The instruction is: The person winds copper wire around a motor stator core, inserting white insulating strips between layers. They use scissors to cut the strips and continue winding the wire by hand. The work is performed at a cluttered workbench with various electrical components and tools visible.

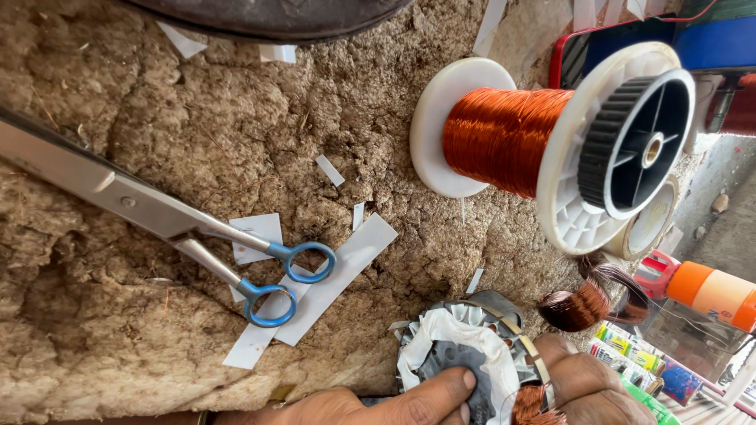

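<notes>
- Along the bottom edge of the view, the left hand (394, 403) lies across a round motor stator (465, 350), its thumb pressed flat on the dark metal face; the other fingers are out of sight, so how far they are spread cannot be told.
- Just to its right, the right hand (587, 386) cups the stator's rim, fingers curled around the metal band; it touches the stator and a small copper winding (529, 405) between the two hands.
- White insulating paper (465, 330) folds over the stator's top and sides.
- A loose coil of copper wire (581, 305) lies just beyond the right hand, near the stator, apart from both hands.
- Above it, a large white plastic spool of copper wire (551, 142) lies on its side on the rough earthen surface (157, 118).
- To the left, well apart from the hands, scissors (197, 232) with blue handle loops rest on the surface, blades pointing toward the upper left.
- Long white paper strips (331, 287) lie under and beside the scissor handles, with smaller paper offcuts scattered around.
- At the far right, an orange bottle (709, 291) lies tilted among colourful small packages.
</notes>
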